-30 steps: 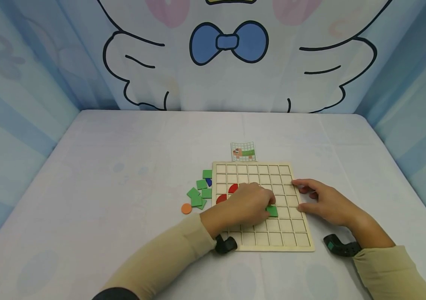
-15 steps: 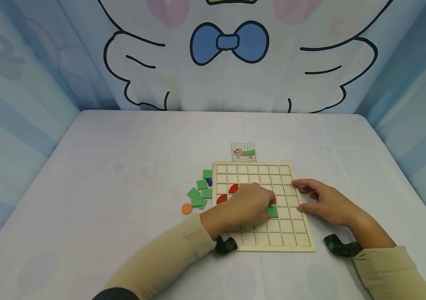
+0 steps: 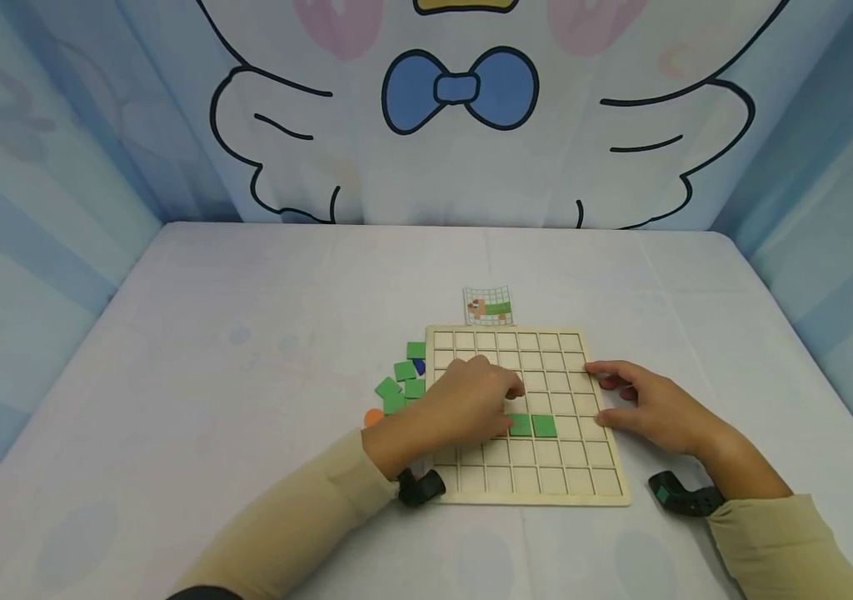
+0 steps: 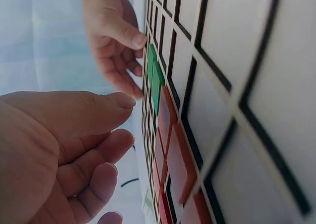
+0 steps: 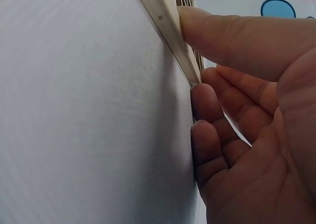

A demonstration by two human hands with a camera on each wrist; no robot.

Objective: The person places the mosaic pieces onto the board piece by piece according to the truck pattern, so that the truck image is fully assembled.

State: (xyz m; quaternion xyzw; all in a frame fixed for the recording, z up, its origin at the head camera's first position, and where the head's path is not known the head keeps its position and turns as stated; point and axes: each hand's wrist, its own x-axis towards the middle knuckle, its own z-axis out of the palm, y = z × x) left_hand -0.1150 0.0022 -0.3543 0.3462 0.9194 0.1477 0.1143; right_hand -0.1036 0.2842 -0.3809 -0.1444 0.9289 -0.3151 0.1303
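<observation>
A wooden grid board (image 3: 567, 479) lies on the table. My left hand (image 3: 464, 402) is just above its left part, thumb and fingers loosely bent, with nothing between them in the left wrist view. Two green square tiles (image 3: 544, 426) sit side by side in the grid, right of that hand. Red and orange-red tiles (image 4: 180, 162) continue the row in the left wrist view; the left hand hides most of them in the head view. My right hand (image 3: 655, 408) holds the board's right edge, its thumb on the rim and its fingertips against the side.
Loose green tiles (image 3: 405, 371), a dark blue piece (image 3: 419, 367) and an orange disc (image 3: 372, 417) lie left of the board, partly behind the left wrist. A small picture card (image 3: 488, 307) with a gridded animal stands at the board's far edge. Curtains enclose the table.
My left hand has drawn back leftward from the green tiles, uncovering a second one, and now covers the red pieces. My right hand stays at the board's edge.
</observation>
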